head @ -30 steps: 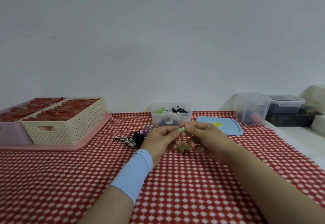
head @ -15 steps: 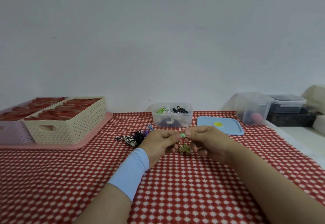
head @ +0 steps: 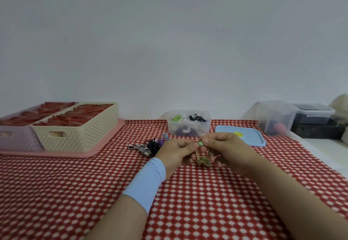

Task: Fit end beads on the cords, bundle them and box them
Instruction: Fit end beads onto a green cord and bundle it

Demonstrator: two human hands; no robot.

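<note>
The cord (head: 203,161) hangs just below the middle of the frame, its olive tangle dangling under a green bead (head: 200,143) that the left hand (head: 176,152) and right hand (head: 226,149) both pinch with thumb and fingertips. It looks light, thin and limp (the bead small and probably slippery). I'd grip the cord firmly right beneath the bead, not by the tangle.

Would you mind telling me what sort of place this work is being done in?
Probably a home or small-workshop craft table: a red checked tablecloth, a clear tub of cords, and perforated baskets on a pink tray against a bare wall.
</note>
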